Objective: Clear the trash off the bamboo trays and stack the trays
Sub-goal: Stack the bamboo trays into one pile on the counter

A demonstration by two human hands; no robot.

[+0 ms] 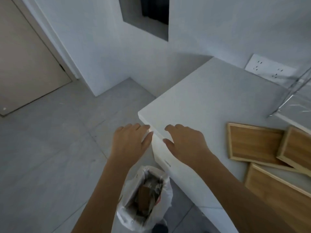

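Both hands empty, fingers spread: left hand (pixel 130 140) off the counter corner (pixel 143 115), right hand (pixel 184 142) over it. Bamboo trays (pixel 255 142) sit overlapped, unstacked, far right; a careless grab could tip one.

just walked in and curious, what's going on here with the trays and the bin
A person is clearing bamboo trays on a white counter. Both hands, left hand and right hand, are open and empty above the counter's corner. Three bamboo trays lie unstacked, partly overlapping, with no trash visible on them. A lined trash bin on the floor below holds scraps.
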